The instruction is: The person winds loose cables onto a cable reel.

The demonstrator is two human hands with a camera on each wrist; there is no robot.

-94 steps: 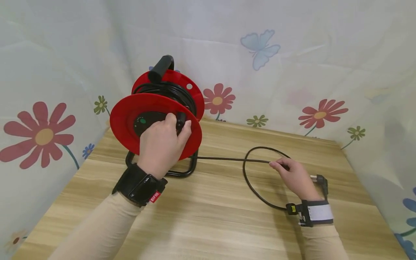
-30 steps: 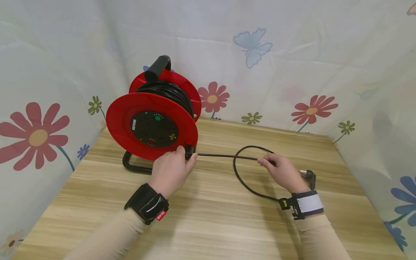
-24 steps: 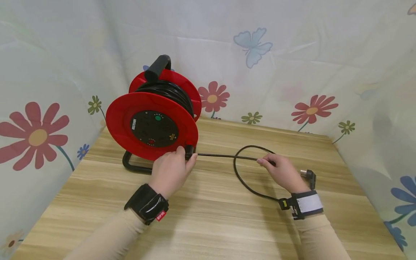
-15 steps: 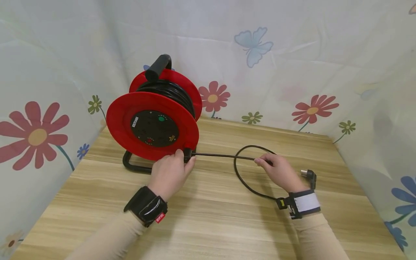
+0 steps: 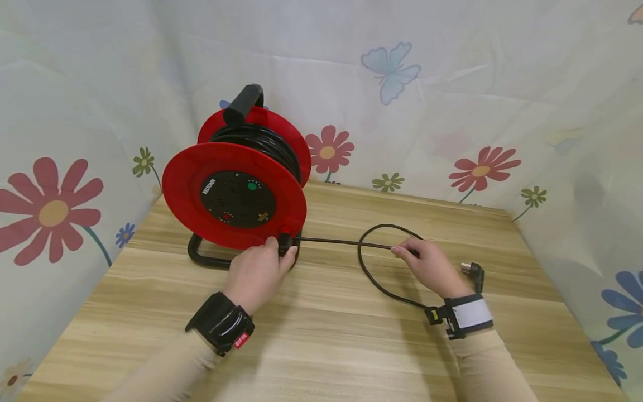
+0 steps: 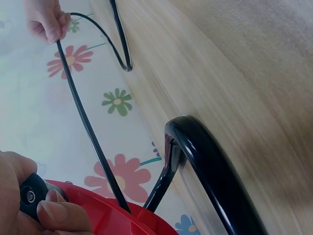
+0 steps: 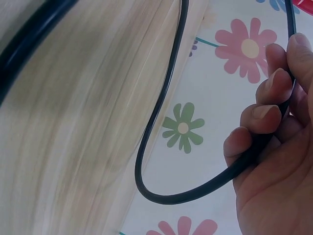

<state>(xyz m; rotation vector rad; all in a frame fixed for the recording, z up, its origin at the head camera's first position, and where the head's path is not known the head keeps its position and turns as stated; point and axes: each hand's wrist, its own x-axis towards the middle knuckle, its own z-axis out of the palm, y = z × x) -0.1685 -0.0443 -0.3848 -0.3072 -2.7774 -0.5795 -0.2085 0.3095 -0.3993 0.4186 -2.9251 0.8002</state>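
Observation:
A red cable reel [image 5: 183, 192] with black cable wound on its drum stands at the left of the table in the head view. My left hand [image 5: 255, 278] grips the reel's black crank knob [image 6: 33, 196], low on the front disc. Thumb and fingers wrap the knob in the left wrist view. From the drum a black cable [image 5: 331, 241] stretches rightward to my right hand [image 5: 429, 269]. The right hand's curled fingers hold that cable, which runs through the palm in the right wrist view. Beyond the hand the cable loops back over the wood.
A black plug [image 5: 476, 274] shows just right of my right wrist. The reel's black tube stand [image 5: 206, 260] rests on the wooden table [image 5: 321, 346]. A carrying handle [image 5: 243, 106] tops the reel. Flower-printed sheeting [image 5: 452, 95] encloses the table's back and sides.
The left hand has carried the crank knob from the disc's right side down to its lower edge, turning the reel. The right hand, still holding the cable, has shifted a little left.

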